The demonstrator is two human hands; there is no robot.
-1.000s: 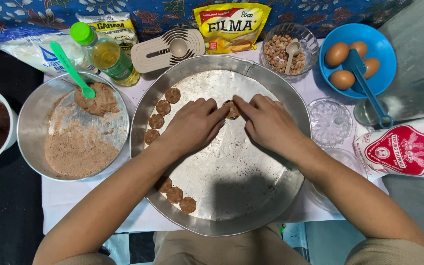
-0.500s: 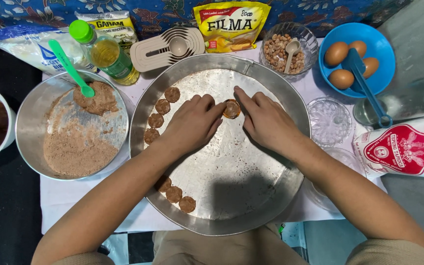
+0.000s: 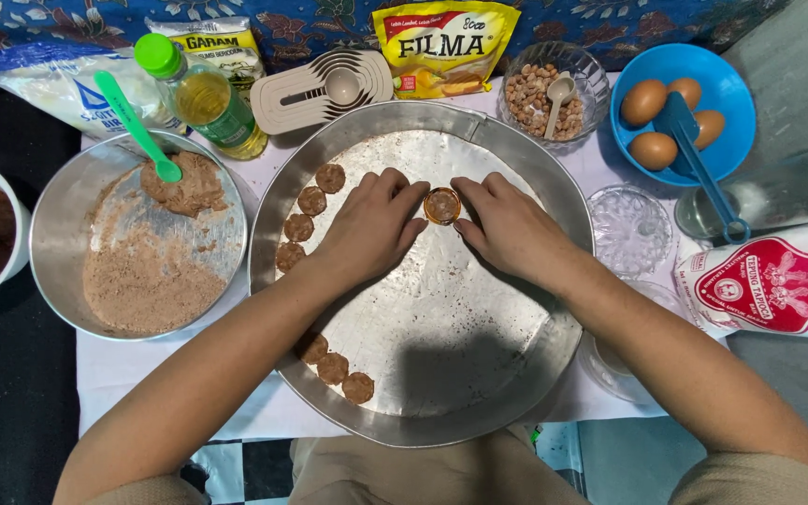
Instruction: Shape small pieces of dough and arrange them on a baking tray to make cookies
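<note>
Two bare forearms, beige short sleeves at the upper arms, beige garment over the lap

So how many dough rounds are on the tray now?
8 dough rounds on the tray: four curve along its upper left, three sit lower left, one dough round is pinched between left hand and right hand. The left forearm may hide more.

Silver tray (image 3: 516,393), brown dough discs (image 3: 311,200), blue egg bowl (image 3: 736,103), green spatula (image 3: 137,126)
</note>
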